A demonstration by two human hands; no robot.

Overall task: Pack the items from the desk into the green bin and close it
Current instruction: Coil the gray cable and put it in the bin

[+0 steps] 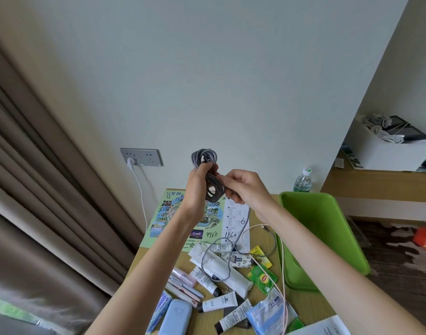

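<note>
Raised above the desk [308, 305], a coil of grey braided cable [204, 157] sits in the left hand [197, 187], whose fingers curl round the bundle's middle so that loops stand out above and below the fist. The right hand [243, 187], just beside it, pinches a strand at the coil's lower side; from there the loose tail drops to the desk and loops over white tubes [219, 264] lying there. The green bin [323, 226] stands open at the desk's right edge, below and to the right of both hands, apart from the cable. On the wooden surface lie a printed map leaflet [168, 213] with handwritten numbers, tea sachets [262, 278], a thin pink cable [283, 274] trailing over the bin's rim, pens, and a pale blue case [175, 317] at the near edge. A water bottle [302, 181] stands behind the bin. A grey wall socket [141, 157] holds a white plug on the pale wall, beige curtains [38, 189] hang at left, and a white box [388, 151] of cords rests on a shelf at right.
</note>
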